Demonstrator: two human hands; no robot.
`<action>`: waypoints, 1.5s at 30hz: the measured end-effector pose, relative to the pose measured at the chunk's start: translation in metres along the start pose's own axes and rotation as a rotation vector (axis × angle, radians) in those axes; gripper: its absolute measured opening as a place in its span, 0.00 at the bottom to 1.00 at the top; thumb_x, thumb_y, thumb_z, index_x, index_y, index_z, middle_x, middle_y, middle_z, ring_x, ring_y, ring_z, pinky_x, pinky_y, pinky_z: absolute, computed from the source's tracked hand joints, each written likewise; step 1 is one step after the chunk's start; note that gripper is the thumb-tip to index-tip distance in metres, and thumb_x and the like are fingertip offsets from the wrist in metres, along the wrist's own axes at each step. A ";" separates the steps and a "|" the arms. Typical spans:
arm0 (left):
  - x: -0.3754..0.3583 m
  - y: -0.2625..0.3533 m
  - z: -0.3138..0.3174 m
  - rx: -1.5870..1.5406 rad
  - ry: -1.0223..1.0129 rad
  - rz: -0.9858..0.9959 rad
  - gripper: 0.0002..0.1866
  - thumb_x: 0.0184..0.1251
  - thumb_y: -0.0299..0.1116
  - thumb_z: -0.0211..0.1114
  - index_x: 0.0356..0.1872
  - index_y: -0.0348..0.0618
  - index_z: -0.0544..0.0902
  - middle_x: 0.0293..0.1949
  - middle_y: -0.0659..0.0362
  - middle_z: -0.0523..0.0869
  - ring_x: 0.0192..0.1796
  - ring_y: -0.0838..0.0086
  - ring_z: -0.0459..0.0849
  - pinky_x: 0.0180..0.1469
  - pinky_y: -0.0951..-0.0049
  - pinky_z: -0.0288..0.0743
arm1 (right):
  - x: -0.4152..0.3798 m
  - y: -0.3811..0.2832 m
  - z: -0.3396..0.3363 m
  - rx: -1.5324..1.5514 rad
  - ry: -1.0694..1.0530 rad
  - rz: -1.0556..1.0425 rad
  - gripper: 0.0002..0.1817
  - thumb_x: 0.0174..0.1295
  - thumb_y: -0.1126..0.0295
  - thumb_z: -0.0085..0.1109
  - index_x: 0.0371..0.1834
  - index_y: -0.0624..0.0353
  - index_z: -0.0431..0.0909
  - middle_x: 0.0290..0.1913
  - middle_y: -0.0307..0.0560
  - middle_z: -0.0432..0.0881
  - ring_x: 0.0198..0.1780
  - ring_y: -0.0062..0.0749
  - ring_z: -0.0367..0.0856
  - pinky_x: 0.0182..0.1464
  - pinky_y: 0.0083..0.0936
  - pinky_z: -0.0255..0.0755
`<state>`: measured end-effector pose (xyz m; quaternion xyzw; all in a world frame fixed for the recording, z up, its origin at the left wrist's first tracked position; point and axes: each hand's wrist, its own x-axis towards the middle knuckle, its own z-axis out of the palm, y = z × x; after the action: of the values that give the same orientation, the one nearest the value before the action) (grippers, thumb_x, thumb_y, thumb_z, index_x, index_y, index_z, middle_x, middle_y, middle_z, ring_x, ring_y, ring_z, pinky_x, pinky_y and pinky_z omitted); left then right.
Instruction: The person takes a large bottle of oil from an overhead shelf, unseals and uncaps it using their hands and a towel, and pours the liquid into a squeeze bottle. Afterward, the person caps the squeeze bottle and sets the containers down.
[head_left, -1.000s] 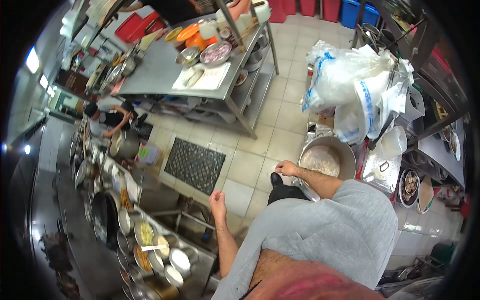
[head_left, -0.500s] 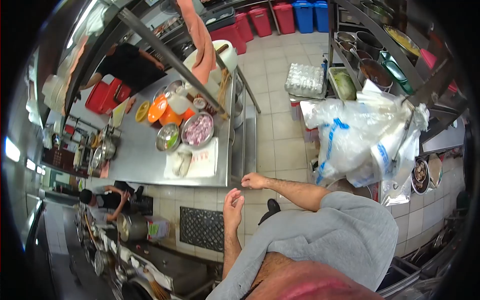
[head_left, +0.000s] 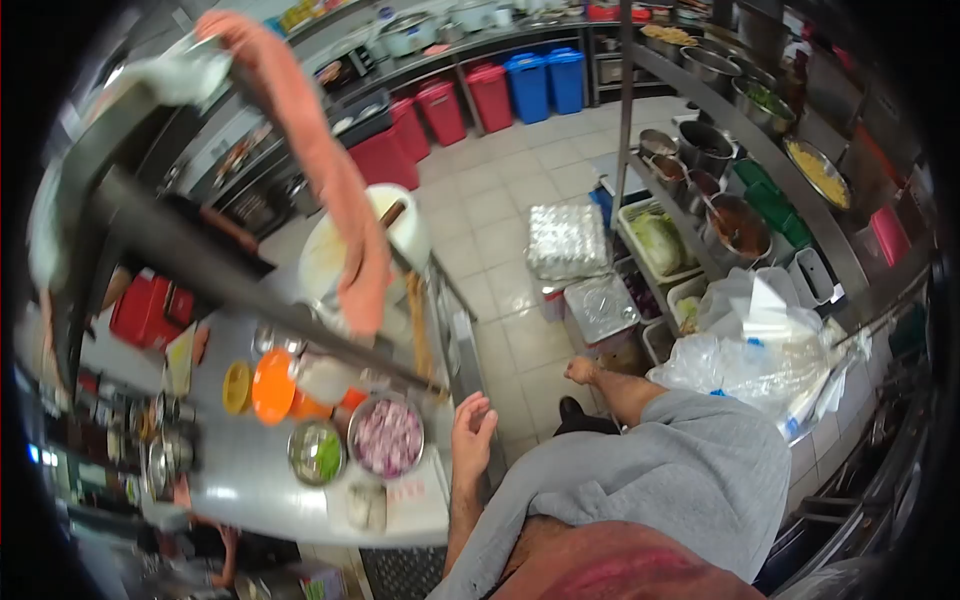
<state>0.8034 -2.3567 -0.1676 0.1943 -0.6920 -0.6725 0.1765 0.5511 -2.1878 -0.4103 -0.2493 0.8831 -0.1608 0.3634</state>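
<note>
My left hand (head_left: 473, 435) is raised beside the steel table's right edge, fingers apart and holding nothing. Close to it on the table (head_left: 260, 490) stands a metal bowl of chopped purple onion (head_left: 388, 436). A smaller steel bowl with something green (head_left: 318, 453) sits beside that. In front of them, a white cloth or bag bundle (head_left: 367, 506) lies on a white sheet (head_left: 420, 500). My right hand (head_left: 580, 369) hangs low over the tiled floor, its fingers curled in, with no object visible in it. Nearest to it is a foil-covered tray (head_left: 602, 306).
A shelf rack with pots (head_left: 738, 228) and a plastic-wrapped pile (head_left: 735, 355) stands at my right. An orange towel (head_left: 330, 180) hangs from a rail at the left. Red bins (head_left: 440, 112) and blue bins (head_left: 528, 88) line the back. Other people are at the left.
My view has swung toward the aisle and the back bins. The table now lies further left and lower, and my hands have moved apart, the right one to the right.
</note>
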 end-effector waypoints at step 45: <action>0.728 0.103 0.016 -0.232 0.429 0.230 0.22 0.65 0.33 0.60 0.59 0.40 0.68 0.64 0.51 0.63 0.58 0.65 0.73 0.58 0.64 0.68 | 0.670 0.021 -0.458 0.014 -0.174 0.109 0.17 0.53 0.59 0.60 0.38 0.61 0.82 0.41 0.54 0.83 0.44 0.45 0.81 0.46 0.34 0.74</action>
<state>0.1641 -2.7098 -0.0775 0.2309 -0.5746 -0.6662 0.4156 -0.1962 -2.4969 -0.4828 -0.2113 0.8594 -0.1246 0.4487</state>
